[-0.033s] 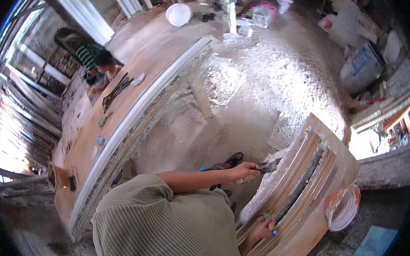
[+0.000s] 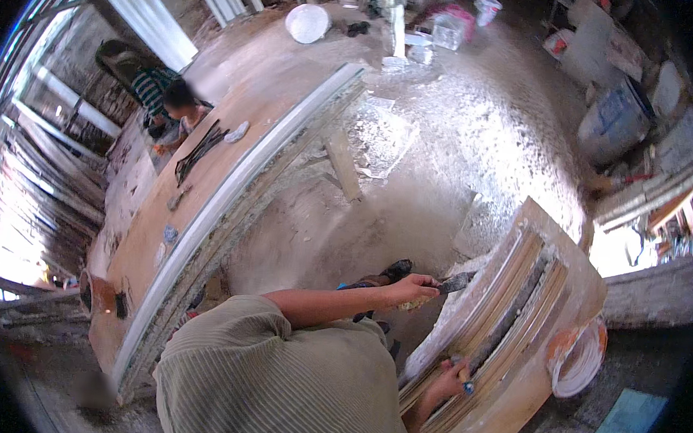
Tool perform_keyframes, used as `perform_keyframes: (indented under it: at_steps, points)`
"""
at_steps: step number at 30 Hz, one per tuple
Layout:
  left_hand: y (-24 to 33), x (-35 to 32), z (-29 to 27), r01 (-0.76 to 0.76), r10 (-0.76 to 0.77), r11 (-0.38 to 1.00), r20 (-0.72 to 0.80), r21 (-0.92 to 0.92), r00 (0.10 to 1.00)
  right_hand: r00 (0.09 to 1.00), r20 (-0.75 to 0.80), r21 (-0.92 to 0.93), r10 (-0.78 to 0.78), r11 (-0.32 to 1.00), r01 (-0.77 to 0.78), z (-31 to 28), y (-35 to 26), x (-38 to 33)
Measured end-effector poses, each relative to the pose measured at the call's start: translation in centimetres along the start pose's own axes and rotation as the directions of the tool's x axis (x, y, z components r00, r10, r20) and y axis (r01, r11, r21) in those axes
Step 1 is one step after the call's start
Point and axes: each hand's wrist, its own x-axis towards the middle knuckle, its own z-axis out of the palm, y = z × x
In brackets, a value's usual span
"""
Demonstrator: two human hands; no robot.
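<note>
Head view: left hand (image 2: 415, 290) closed round scraper (image 2: 457, 283), left of ridged strips (image 2: 505, 286). Right hand (image 2: 452, 377) nearer, over strips, gripping blue-ended tool (image 2: 466, 383). Strips on tabletop (image 2: 583, 286), long axis lower-left to upper-right.

Light through the slatted wall (image 2: 54, 199) burns out white, and glare washes over the floor (image 2: 517, 147). Straight lines bend toward the dark, vignetted rim.

I wear a loose olive-grey cloth shirt (image 2: 297, 380) finely lined with pale, close-set stripes. Its short left sleeve (image 2: 241, 321) bunches into creases. My left forearm (image 2: 333, 305), left hand (image 2: 416, 291) and right hand (image 2: 451, 379) are bare. My dark footwear (image 2: 398, 269) shows small, its details blurred.
</note>
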Motion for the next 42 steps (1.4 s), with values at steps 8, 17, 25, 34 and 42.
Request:
perform_keyframes:
  at_steps: [8, 17, 25, 34, 42]
  points:
    - [4.1, 0.0, -6.5, -0.050, 0.046, 0.998, -0.120, -0.026, 0.992, 0.846, -0.070, -0.514, -0.529, 0.746, 0.424, 15.0, -8.6, 17.8]
    - [12.5, 8.0, -10.9, 0.059, -0.069, 0.997, -0.188, -0.056, 0.980, 0.982, -0.043, 0.357, -0.186, 0.915, 0.189, 24.7, -13.1, 30.4]
    - [18.0, 15.2, -8.3, 0.125, -0.117, 0.978, -0.059, 0.166, 0.991, 0.940, -0.124, -0.043, 0.317, 0.945, -0.324, 10.9, -8.2, 4.6]
    - [18.3, 20.2, 1.1, 0.127, -0.172, 0.951, 0.143, 0.282, 0.975, 0.548, -0.816, 0.037, 0.183, 0.963, -0.266, -0.4, 1.8, -17.4]
    - [20.3, 25.2, 4.7, 0.082, -0.203, 0.905, 0.256, 0.417, 0.945, 0.690, -0.701, 0.092, 0.182, 0.982, -0.165, 12.1, -3.4, -1.1]
